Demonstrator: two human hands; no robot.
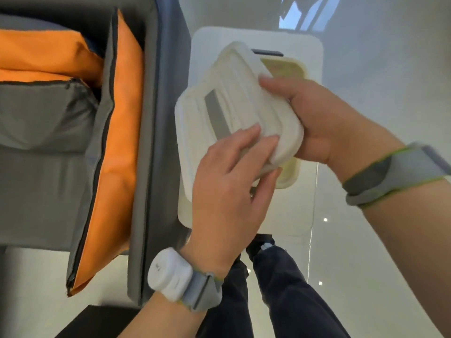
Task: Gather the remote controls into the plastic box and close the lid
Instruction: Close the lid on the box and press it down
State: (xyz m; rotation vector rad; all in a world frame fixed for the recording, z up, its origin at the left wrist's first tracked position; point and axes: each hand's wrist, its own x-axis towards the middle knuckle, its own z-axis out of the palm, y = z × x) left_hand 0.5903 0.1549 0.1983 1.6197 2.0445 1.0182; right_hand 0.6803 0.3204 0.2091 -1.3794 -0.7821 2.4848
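White ribbed lid (227,98) with grey strip, tilted over the box (290,69), gripped between fingers of both hands: left hand (231,191), right hand (324,118).

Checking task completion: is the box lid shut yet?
Not shut. The lid sits askew, held by both hands, leaving the box rim exposed at the far right corner.

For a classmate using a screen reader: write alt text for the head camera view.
Both hands, left hand and right hand, hold a white lid askew over an open plastic box on a small white table, beside a grey-and-orange sofa.
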